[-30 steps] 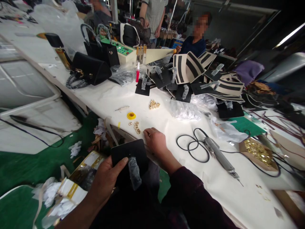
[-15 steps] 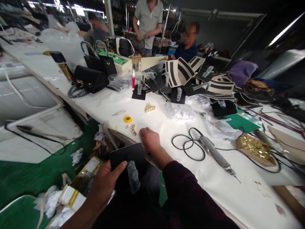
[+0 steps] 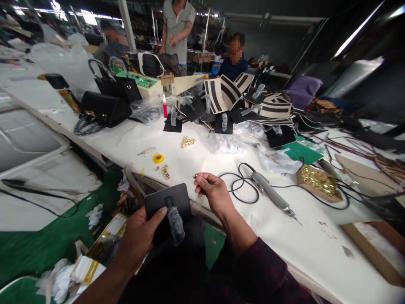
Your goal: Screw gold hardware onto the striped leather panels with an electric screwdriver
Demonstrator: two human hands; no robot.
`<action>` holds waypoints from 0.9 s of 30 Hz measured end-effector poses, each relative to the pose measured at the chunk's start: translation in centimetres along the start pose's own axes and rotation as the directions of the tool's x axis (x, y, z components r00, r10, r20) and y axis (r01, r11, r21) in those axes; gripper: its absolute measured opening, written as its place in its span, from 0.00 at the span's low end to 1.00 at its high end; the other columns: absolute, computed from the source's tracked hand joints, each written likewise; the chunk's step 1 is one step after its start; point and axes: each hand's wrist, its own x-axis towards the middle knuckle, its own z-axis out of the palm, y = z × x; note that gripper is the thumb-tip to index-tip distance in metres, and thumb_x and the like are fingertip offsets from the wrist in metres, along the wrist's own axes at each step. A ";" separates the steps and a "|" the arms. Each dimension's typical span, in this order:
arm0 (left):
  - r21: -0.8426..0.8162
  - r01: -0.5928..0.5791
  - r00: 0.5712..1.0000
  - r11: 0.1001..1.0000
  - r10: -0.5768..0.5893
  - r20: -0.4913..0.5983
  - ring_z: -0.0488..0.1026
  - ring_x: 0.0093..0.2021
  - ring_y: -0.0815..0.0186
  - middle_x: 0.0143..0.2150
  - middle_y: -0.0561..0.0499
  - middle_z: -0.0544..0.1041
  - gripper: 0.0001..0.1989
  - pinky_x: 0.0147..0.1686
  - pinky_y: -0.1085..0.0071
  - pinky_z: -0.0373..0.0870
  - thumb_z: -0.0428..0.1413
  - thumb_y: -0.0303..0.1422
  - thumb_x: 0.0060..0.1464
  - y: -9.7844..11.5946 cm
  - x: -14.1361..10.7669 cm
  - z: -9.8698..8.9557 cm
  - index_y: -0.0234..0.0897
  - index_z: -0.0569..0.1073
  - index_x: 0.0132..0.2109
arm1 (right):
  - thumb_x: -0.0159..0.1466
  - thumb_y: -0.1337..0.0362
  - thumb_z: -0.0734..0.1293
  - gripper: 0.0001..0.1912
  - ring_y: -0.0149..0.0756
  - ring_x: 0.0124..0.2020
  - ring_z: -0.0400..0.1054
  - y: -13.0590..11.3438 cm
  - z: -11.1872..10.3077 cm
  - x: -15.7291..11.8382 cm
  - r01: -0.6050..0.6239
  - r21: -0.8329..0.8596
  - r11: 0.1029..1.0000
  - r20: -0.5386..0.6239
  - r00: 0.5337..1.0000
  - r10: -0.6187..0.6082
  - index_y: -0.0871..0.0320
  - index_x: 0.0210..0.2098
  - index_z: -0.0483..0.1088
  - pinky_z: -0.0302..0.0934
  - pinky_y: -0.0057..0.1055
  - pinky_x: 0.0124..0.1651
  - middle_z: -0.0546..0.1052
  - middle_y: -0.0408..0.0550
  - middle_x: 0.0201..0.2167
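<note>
My left hand (image 3: 141, 232) grips a black leather panel (image 3: 183, 198) by its left side, thumb on top. A plastic-wrapped piece (image 3: 176, 226) hangs from the panel near a small rectangular outline. To the right of the panel, my right hand (image 3: 213, 192) pinches a small metal fitting (image 3: 194, 176) between thumb and fingertips; its exact shape is too small to tell. On the white table (image 3: 202, 158) beyond lie several gold rings (image 3: 165, 172), a yellow tape roll (image 3: 158, 158) and a pile of small gold fittings (image 3: 187, 142).
An electric screwdriver (image 3: 272, 194) with a looped cord lies to the right, before a box of gold hardware (image 3: 319, 181). Striped bag panels (image 3: 223, 95) are heaped at the back. Black handbags (image 3: 104, 107) stand back left. Two people are behind the table, another further left.
My right hand has lifted off the table and turned, now showing a small metal fitting in its fingertips. The black panel in my left hand has tilted up slightly. The view has shifted right.
</note>
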 end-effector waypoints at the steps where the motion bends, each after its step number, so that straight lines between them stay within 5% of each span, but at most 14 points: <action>1: 0.043 -0.018 1.000 0.999 0.018 0.001 0.83 0.48 0.51 0.47 0.45 0.87 0.29 0.50 0.62 0.79 0.69 0.51 0.50 0.0 0.2 0.4 0.35 0.82 0.53 | 0.60 0.49 0.77 0.20 0.30 0.27 0.70 -0.5 -0.1 -1.3 -0.015 0.063 0.998 -0.003 1.000 0.015 0.59 0.39 0.78 0.64 0.28 0.31 0.78 0.45 0.32; 6: 0.242 -0.124 0.992 0.962 0.118 0.040 0.83 0.49 0.49 0.46 0.46 0.87 0.27 0.49 0.63 0.78 0.66 0.53 0.53 1.0 0.1 2.7 0.35 0.83 0.50 | 0.60 0.50 0.78 0.17 0.30 0.26 0.66 -2.2 0.1 -6.2 -0.012 0.041 0.999 -0.079 0.997 0.015 0.58 0.38 0.79 0.63 0.29 0.32 0.74 0.41 0.25; 11: 0.364 -0.247 0.968 0.898 0.241 0.062 0.83 0.47 0.49 0.46 0.46 0.88 0.24 0.46 0.65 0.77 0.64 0.51 0.55 2.2 -1.3 4.5 0.34 0.85 0.47 | 0.68 0.54 0.73 0.11 0.32 0.30 0.67 -1.9 -0.1 -8.9 0.136 -0.156 0.978 -0.143 0.977 -0.159 0.56 0.38 0.78 0.63 0.31 0.36 0.77 0.43 0.30; 17: 0.402 -0.309 0.950 0.862 0.296 0.095 0.83 0.44 0.52 0.46 0.47 0.88 0.22 0.44 0.67 0.78 0.64 0.48 0.56 2.5 -2.6 5.6 0.35 0.85 0.47 | 0.71 0.60 0.70 0.07 0.37 0.36 0.73 -2.0 -0.4 -10.4 0.317 -0.421 0.850 -0.070 0.923 -0.379 0.53 0.36 0.78 0.66 0.34 0.42 0.80 0.46 0.34; 27: 0.472 -0.374 0.926 0.799 0.354 0.135 0.83 0.45 0.52 0.47 0.47 0.87 0.20 0.44 0.67 0.78 0.64 0.45 0.57 2.0 -3.8 6.1 0.36 0.86 0.48 | 0.72 0.64 0.68 0.06 0.37 0.37 0.75 -1.9 -1.0 -11.5 0.406 -0.506 0.761 -0.002 0.882 -0.471 0.52 0.39 0.78 0.67 0.34 0.42 0.81 0.47 0.35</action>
